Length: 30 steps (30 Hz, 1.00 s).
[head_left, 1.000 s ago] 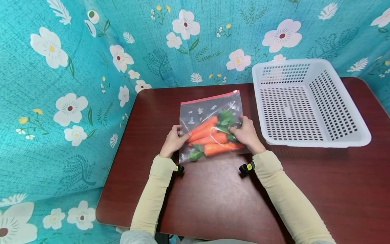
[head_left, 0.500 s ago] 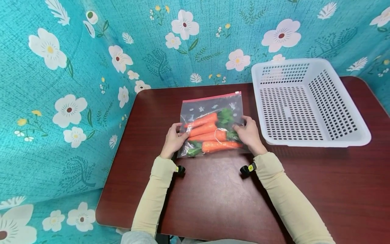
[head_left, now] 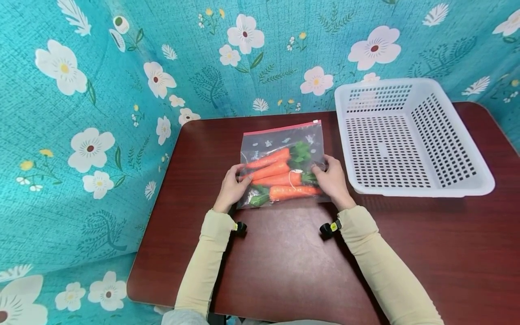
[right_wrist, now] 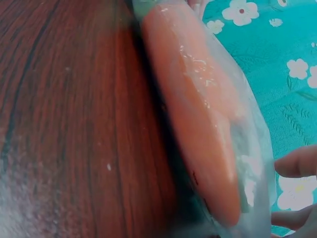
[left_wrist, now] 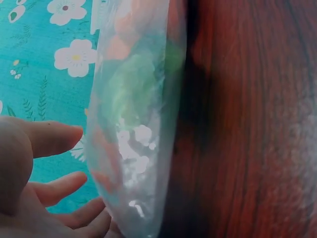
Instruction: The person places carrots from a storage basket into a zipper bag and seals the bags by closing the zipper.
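A clear zip bag [head_left: 284, 135] with a red top strip lies on the table in the head view. Inside it are several orange carrots [head_left: 272, 169] with green tops [head_left: 299, 152]. My left hand [head_left: 230, 188] holds the bag's left side, its thumb over the plastic and its fingers at the edge. On the opposite side, my right hand [head_left: 332, 180] holds the bag near the green tops, thumb on top. Both wrist views show spread fingertips right at the bag's edge; some left fingertips [left_wrist: 101, 218] are partly hidden behind it.
A white slotted plastic basket [head_left: 414, 183] stands to the right of the bag, close to my right hand. The dark red wooden table [head_left: 284, 262] has rounded corners. A teal flowered cloth [head_left: 219, 67] hangs behind the table and along its left side.
The bag has turned slightly and its lower edge has moved a little away from me. The carrots inside have spread apart into a flatter row. Both hands have stayed at its sides.
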Available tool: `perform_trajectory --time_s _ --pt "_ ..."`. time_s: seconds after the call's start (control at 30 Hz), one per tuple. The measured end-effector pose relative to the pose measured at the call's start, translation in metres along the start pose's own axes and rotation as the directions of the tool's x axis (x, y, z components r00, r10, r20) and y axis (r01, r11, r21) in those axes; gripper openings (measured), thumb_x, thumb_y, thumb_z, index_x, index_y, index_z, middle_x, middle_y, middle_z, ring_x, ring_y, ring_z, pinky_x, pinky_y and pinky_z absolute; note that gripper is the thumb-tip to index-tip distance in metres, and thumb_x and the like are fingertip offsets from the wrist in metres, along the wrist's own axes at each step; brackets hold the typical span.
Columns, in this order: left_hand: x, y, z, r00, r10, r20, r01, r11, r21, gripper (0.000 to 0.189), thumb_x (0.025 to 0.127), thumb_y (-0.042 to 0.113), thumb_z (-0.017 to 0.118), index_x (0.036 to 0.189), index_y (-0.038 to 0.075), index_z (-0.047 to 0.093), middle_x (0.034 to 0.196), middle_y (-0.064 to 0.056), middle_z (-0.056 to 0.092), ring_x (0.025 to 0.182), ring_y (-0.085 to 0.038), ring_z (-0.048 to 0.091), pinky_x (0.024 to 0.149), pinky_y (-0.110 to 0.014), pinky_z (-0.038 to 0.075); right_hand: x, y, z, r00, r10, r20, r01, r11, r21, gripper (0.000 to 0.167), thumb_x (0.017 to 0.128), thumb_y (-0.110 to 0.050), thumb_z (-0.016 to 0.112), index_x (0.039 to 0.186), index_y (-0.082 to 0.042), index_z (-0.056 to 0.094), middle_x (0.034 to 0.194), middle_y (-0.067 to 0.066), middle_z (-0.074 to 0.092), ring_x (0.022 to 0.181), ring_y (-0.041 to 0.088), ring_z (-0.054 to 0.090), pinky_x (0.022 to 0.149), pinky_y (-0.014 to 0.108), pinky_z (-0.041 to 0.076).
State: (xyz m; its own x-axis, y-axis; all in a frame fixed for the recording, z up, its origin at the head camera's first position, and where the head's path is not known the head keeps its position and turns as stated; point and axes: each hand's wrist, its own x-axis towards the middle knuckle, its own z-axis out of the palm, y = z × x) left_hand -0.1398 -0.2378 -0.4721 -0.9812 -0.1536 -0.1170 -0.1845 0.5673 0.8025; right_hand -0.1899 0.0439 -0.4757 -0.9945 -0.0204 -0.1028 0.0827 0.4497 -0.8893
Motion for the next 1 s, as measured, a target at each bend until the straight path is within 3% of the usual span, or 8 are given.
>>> perform_trajectory --time_s 0.17,0.27,0.33,0.5,0.73,0.8,0.9,1.0 --pt "-0.01 0.01 -0.004 0.998 0.038 -0.046 -0.033 0.994 0.104 0.054 0.093 0.029 0.059 0.141 0.008 0.043 0.135 -0.018 0.046 0.115 -0.032 0.052 0.093 -0.047 0.045 -0.013 -0.01 0.002 0.983 -0.169 -0.076 0.164 0.984 -0.066 0.054 0.088 -0.015 0.059 0.135 0.007 0.046 0.146 0.026 0.034 0.135 0.041 0.032 0.109 0.055 0.027" --pt "-0.021 0.027 -0.008 0.985 0.137 -0.103 -0.117 0.976 0.184 0.053 0.093 0.029 0.058 0.139 0.006 0.044 0.137 -0.019 0.044 0.124 -0.033 0.047 0.102 -0.049 0.04 -0.026 -0.029 -0.002 0.953 -0.297 -0.052 0.294 0.954 -0.066 0.045 0.088 -0.014 0.062 0.128 0.004 0.054 0.143 0.023 0.041 0.132 0.041 0.033 0.105 0.056 0.029" --pt "-0.03 0.041 -0.011 0.964 0.229 -0.136 -0.195 0.954 0.23 0.052 0.095 0.03 0.058 0.139 0.006 0.045 0.14 -0.017 0.042 0.129 -0.032 0.045 0.106 -0.049 0.039 -0.035 -0.045 -0.008 0.925 -0.379 -0.013 0.377 0.924 -0.065 0.039 0.088 -0.015 0.064 0.124 0.0 0.059 0.138 0.02 0.047 0.129 0.039 0.038 0.104 0.055 0.03" --pt "-0.053 0.079 -0.027 0.885 0.444 -0.139 -0.388 0.869 0.306 0.052 0.096 0.032 0.059 0.138 0.004 0.047 0.145 -0.015 0.041 0.13 -0.029 0.046 0.106 -0.049 0.04 -0.047 -0.08 -0.039 0.848 -0.525 0.074 0.53 0.844 -0.085 0.036 0.089 -0.014 0.065 0.122 -0.001 0.06 0.129 0.017 0.057 0.125 0.035 0.046 0.105 0.053 0.032" --pt "-0.071 0.124 -0.068 0.794 0.604 -0.07 -0.503 0.717 0.482 0.055 0.093 0.034 0.062 0.137 0.005 0.048 0.147 -0.014 0.043 0.132 -0.029 0.045 0.094 -0.053 0.042 -0.044 -0.103 -0.12 0.773 -0.623 0.122 0.631 0.733 -0.252 0.038 0.088 -0.011 0.065 0.123 0.003 0.058 0.129 0.022 0.056 0.123 0.04 0.044 0.105 0.056 0.03" --pt "-0.071 0.134 -0.082 0.781 0.622 -0.051 -0.508 0.681 0.528 0.056 0.093 0.035 0.062 0.138 0.005 0.048 0.148 -0.015 0.042 0.133 -0.031 0.044 0.094 -0.054 0.041 -0.04 -0.105 -0.147 0.756 -0.641 0.134 0.644 0.69 -0.332 0.04 0.089 -0.013 0.065 0.124 0.004 0.057 0.128 0.025 0.055 0.122 0.043 0.044 0.103 0.057 0.03" --pt "-0.069 0.148 -0.102 0.782 0.622 -0.027 -0.489 0.64 0.593 0.058 0.094 0.038 0.06 0.139 0.005 0.047 0.15 -0.016 0.041 0.135 -0.032 0.042 0.097 -0.055 0.04 -0.032 -0.11 -0.183 0.737 -0.655 0.167 0.649 0.617 -0.445 0.041 0.091 -0.018 0.063 0.125 0.006 0.055 0.126 0.029 0.054 0.121 0.047 0.042 0.102 0.061 0.028" --pt "-0.064 0.162 -0.117 0.786 0.618 -0.005 -0.475 0.609 0.635 0.058 0.095 0.04 0.057 0.141 0.005 0.046 0.152 -0.016 0.039 0.138 -0.032 0.04 0.098 -0.058 0.038 -0.024 -0.116 -0.213 0.776 -0.6 0.197 0.592 0.583 -0.557 0.048 0.095 -0.027 0.058 0.13 0.005 0.052 0.13 0.032 0.05 0.125 0.052 0.037 0.103 0.067 0.025"
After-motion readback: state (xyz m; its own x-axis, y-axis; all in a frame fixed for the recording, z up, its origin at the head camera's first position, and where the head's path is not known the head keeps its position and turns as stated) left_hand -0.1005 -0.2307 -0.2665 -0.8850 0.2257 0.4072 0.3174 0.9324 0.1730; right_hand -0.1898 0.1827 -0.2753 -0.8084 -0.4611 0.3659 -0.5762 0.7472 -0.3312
